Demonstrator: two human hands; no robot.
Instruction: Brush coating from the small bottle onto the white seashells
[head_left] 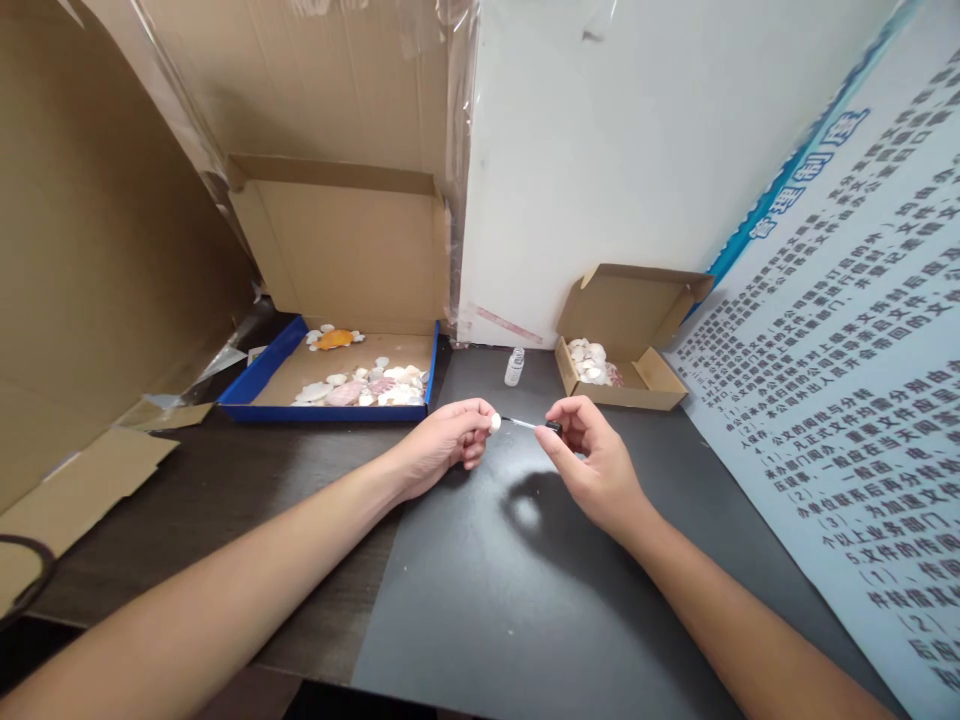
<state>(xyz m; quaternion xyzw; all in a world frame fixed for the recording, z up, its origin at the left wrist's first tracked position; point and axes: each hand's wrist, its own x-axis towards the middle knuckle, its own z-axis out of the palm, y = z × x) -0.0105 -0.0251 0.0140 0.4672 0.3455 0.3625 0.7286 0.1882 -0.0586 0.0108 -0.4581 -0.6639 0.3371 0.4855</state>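
Pinched in the fingers of my left hand [454, 437] is a small white seashell [495, 423]. My right hand [592, 455] grips a glue brush by its black cap [553, 427]. The thin brush stem [521, 423] points left, its dark tip close to the shell; whether they touch I cannot tell. Behind the hands a small clear bottle [514, 367] with a printed label stands on the dark mat, its top uncapped.
A blue-edged cardboard box [330, 412] at the left holds many shells and an orange shell piece [337, 340]. At the right, a smaller carton [628, 394] contains white shells. A white panel [585, 180] rises behind, and a printed board [847, 340] leans at the right.
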